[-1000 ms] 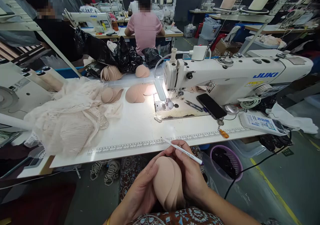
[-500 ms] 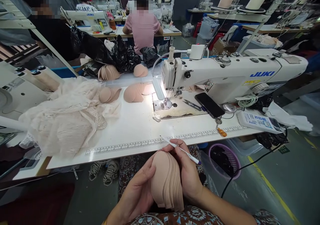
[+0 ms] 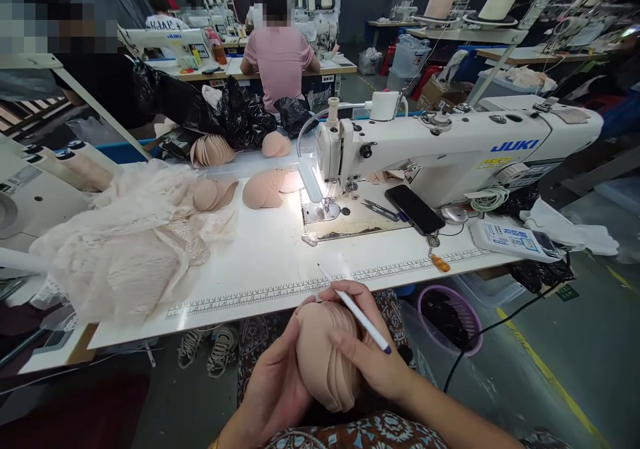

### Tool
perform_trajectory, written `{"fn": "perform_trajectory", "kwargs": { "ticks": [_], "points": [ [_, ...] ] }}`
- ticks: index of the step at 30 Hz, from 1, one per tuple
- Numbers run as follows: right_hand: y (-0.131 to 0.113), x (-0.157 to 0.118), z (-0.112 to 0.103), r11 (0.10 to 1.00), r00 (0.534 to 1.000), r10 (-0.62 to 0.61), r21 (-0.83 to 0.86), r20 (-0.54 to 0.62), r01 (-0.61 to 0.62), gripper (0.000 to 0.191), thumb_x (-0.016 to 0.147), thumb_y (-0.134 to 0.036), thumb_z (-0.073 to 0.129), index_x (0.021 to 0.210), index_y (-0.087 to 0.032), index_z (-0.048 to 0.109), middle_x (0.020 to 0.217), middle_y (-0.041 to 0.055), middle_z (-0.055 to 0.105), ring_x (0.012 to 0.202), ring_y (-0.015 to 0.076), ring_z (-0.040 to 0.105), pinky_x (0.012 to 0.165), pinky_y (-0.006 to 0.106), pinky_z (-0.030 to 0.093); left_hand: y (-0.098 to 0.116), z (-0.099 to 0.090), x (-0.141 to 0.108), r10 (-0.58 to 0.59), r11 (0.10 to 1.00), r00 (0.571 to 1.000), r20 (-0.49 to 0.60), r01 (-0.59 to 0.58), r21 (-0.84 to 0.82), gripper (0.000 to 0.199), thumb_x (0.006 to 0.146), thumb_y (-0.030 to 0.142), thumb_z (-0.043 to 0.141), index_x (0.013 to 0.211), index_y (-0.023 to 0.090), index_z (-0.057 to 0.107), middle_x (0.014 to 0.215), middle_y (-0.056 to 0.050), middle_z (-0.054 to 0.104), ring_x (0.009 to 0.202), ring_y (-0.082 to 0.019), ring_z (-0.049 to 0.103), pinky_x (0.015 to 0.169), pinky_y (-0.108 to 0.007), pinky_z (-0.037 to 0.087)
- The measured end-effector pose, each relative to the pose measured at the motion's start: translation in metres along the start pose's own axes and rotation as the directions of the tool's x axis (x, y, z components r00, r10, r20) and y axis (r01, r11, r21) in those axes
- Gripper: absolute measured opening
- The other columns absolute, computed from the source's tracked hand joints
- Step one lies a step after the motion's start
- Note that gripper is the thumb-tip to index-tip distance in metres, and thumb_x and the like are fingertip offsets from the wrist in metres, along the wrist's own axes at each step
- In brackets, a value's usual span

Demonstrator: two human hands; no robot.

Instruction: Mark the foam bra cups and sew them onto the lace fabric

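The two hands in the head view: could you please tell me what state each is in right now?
Left hand: cupped around the stack of beige cups.
Right hand: holding the white pen, thumb on the same stack.

On my feed I read JUKI in blue on the near machine (image 3: 440,136). Beyond it, to the left, the far machine (image 3: 170,40) also reads JUKI, and a white shirt (image 3: 165,24) shows KJAP. Its neighbouring ruler's (image 3: 250,295) figures are too small.

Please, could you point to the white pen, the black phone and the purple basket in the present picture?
White pen (image 3: 361,316): head view, middle of the barrel.
Black phone (image 3: 415,210): head view, middle of the screen.
Purple basket (image 3: 479,322): head view, right side wall.
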State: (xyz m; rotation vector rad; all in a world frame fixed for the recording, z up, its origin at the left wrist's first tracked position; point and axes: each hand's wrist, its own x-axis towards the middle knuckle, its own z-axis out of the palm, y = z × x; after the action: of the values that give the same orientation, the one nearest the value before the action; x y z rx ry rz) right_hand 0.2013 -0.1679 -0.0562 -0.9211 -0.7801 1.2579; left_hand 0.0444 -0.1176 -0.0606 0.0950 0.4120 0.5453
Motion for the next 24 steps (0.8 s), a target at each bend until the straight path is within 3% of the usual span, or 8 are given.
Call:
{"fn": "perform_trajectory", "kwargs": {
  "ticks": [3,6,11,14,16,19,24],
  "points": [
    [-0.003,-0.001,-0.004,0.993,0.999,-0.007,-0.115,0.042,0.012,0.052,0.091,-0.033,0.081,0.136,-0.037,0.055,0.136,0.0036,0.062,0.129,0.0258,0.056,0.114,0.043,0.040,-0.001,0.003,0.001,-0.049,0.999,0.997,0.063,0.048,0.021,0.040,0.107,0.036,0.050,0.142,0.025,0.066,0.147,-0.009,0.064,0.151,-0.032,0.042,0.130,-0.050,0.021],
    [-0.004,-0.002,-0.006,0.995,1.000,-0.017,-0.094,0.010,0.018,0.050,0.093,-0.037,0.080,0.136,-0.037,0.054,0.134,0.0035,0.063,0.127,0.0257,0.058,0.113,0.043,0.042,0.002,0.002,0.000,-0.040,0.998,0.997,0.068,0.037,0.057,0.045,0.108,0.035,0.046,0.149,0.025,0.059,0.156,-0.009,0.056,0.155,-0.032,0.036,0.131,-0.049,0.017],
    [-0.011,0.001,-0.014,0.987,0.990,-0.097,-0.140,-0.106,0.082,0.036,0.102,-0.044,0.067,0.134,-0.035,0.057,0.130,0.0053,0.063,0.126,0.0262,0.055,0.108,0.041,0.043,0.010,-0.009,-0.005,0.021,0.994,0.998,0.062,-0.027,0.106,0.060,0.099,0.044,0.061,0.156,0.031,0.049,0.164,-0.006,0.047,0.158,-0.035,0.027,0.131,-0.051,0.018],
    [-0.018,0.004,-0.025,0.966,0.932,-0.217,-0.203,-0.290,0.161,0.022,0.104,-0.044,0.065,0.122,-0.033,0.064,0.107,0.0020,0.066,0.105,0.0216,0.057,0.095,0.034,0.043,0.013,-0.018,-0.010,0.032,0.992,0.999,0.035,-0.036,0.121,0.067,0.096,0.041,0.065,0.159,0.032,0.045,0.162,-0.005,0.049,0.157,-0.035,0.031,0.130,-0.049,0.023],
    [-0.022,0.005,-0.030,0.970,0.908,-0.230,-0.159,-0.350,0.185,0.016,0.105,-0.045,0.063,0.110,-0.030,0.066,0.084,-0.0017,0.061,0.083,0.0181,0.053,0.080,0.030,0.041,0.015,-0.022,-0.013,0.054,0.992,0.998,0.018,-0.056,0.118,0.072,0.092,0.040,0.069,0.160,0.035,0.043,0.160,-0.004,0.052,0.155,-0.036,0.034,0.129,-0.049,0.026],
    [-0.026,0.004,-0.033,0.989,0.945,-0.139,-0.084,-0.295,0.119,0.018,0.106,-0.045,0.061,0.107,-0.028,0.064,0.068,-0.0042,0.056,0.067,0.0167,0.046,0.068,0.030,0.035,0.018,-0.022,-0.016,0.058,0.991,0.998,-0.021,-0.055,0.125,0.079,0.087,0.039,0.076,0.159,0.041,0.042,0.157,-0.001,0.055,0.153,-0.035,0.039,0.128,-0.046,0.029],
    [-0.022,-0.002,-0.027,0.997,0.973,-0.045,-0.065,-0.225,0.031,0.025,0.107,-0.044,0.060,0.093,-0.024,0.061,0.060,-0.0047,0.055,0.059,0.0154,0.043,0.063,0.030,0.032,0.024,-0.011,-0.016,0.079,0.981,0.994,-0.078,-0.063,0.181,0.088,0.084,0.040,0.080,0.161,0.042,0.037,0.158,0.000,0.054,0.152,-0.036,0.041,0.127,-0.044,0.033]
  ]
}}
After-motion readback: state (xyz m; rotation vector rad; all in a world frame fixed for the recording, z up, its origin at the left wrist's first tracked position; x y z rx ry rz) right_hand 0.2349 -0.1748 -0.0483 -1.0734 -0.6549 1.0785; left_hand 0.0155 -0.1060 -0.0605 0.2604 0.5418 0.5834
